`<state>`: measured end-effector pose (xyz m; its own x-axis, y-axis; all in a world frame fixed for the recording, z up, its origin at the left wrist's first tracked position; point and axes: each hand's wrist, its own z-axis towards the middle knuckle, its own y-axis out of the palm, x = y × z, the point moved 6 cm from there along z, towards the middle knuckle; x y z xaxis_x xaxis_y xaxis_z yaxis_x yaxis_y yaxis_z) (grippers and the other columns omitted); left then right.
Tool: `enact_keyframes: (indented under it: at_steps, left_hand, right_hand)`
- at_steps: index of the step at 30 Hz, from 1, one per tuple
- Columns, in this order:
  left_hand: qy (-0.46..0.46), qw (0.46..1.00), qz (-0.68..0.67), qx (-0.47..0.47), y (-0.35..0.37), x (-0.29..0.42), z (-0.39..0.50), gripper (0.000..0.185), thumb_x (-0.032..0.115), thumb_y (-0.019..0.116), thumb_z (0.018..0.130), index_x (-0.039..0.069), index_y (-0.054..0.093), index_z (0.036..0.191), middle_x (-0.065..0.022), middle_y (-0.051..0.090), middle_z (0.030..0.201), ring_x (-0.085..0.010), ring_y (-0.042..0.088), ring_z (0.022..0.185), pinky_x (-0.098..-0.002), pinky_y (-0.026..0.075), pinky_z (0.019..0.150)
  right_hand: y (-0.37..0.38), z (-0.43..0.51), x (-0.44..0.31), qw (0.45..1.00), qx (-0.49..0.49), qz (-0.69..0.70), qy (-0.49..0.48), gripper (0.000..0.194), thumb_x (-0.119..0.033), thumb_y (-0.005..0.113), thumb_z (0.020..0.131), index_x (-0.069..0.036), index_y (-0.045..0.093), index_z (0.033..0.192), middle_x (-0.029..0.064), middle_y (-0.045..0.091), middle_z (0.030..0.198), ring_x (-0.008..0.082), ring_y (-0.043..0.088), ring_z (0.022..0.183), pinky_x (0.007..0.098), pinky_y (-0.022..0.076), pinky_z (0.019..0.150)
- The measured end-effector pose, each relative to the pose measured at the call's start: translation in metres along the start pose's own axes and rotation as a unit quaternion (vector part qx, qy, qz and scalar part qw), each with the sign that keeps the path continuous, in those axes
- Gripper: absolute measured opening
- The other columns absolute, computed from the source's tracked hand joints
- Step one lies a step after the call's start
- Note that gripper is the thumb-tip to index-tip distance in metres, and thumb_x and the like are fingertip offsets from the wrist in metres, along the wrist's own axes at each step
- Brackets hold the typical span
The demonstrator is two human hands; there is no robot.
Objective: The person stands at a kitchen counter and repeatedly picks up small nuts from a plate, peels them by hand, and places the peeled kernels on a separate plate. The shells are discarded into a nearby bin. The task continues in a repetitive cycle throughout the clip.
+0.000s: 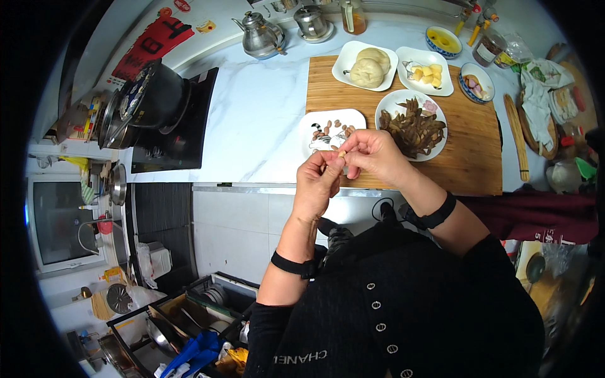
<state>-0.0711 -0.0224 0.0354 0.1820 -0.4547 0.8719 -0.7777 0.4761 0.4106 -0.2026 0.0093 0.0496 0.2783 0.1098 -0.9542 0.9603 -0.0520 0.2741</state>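
Note:
My left hand [317, 182] and my right hand [375, 153] meet just past the counter's front edge. Between their fingertips is a small pale tan piece [341, 154], gripped from both sides; whether it is a kernel or a bit of shell I cannot tell. Beneath and beyond my fingers lies a white square plate [309, 120] with a cat drawing, partly hidden by the hands. Several reddish-brown kernels [329, 124] are scattered on it. To the right of it, close to my right hand, a round white plate [429, 105] holds a heap of dark brown pods [413, 127].
Wooden board [468, 151] carries a plate of dough [371, 70], a plate of yellow chunks [427, 74] and a small bowl [477, 84]. A bundle of sticks [516, 137] lies right. Far left, a dark pot [156, 97] stands on the black cooktop [175, 149]; a metal kettle [260, 38] stands behind.

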Motion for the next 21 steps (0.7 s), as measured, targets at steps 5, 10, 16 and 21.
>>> enact_keyframes:
  at_steps: [5,10,16,21]
  left_hand:
    - [0.115,0.973,0.197,0.042,0.008,0.018,-0.011,0.013,0.013,0.060,0.092,0.000,0.059,0.093,0.0006,0.056,0.073,-0.0046,0.044,0.059,-0.0190,0.037,0.051]
    - [0.254,0.904,0.338,0.066,0.020,0.033,-0.021,0.014,0.011,0.057,0.093,-0.002,0.058,0.089,-0.0082,0.060,0.075,-0.0143,0.055,0.066,-0.0259,0.045,0.061]
    - [0.257,0.858,0.432,0.103,0.025,0.026,-0.024,0.016,0.011,0.048,0.097,-0.004,0.053,0.095,-0.0095,0.060,0.078,-0.0132,0.058,0.070,-0.0261,0.049,0.063]
    - [0.274,0.841,0.452,0.117,0.023,0.022,-0.017,0.020,0.014,0.041,0.100,-0.003,0.049,0.093,-0.0088,0.057,0.075,-0.0140,0.058,0.064,-0.0266,0.051,0.058]
  right_hand:
    - [0.010,-0.005,-0.011,0.999,0.000,-0.032,-0.030,0.008,0.005,0.057,0.086,0.003,0.060,0.093,0.0071,0.065,0.078,0.0091,0.061,0.059,0.0210,0.0496,0.054]
    - [0.017,-0.010,-0.017,0.998,0.023,-0.044,-0.047,0.004,0.005,0.056,0.085,0.002,0.058,0.087,0.0051,0.063,0.075,0.0055,0.055,0.055,0.0185,0.0451,0.050]
    - [0.018,-0.006,-0.018,0.996,0.044,-0.034,-0.065,0.003,0.002,0.058,0.081,0.003,0.057,0.078,0.0046,0.060,0.069,0.0055,0.055,0.056,0.0193,0.0480,0.047]
    - [0.019,-0.001,-0.010,0.997,0.048,0.046,-0.043,0.003,0.003,0.056,0.082,0.003,0.057,0.079,0.0048,0.058,0.067,0.0064,0.054,0.053,0.0194,0.0451,0.044]
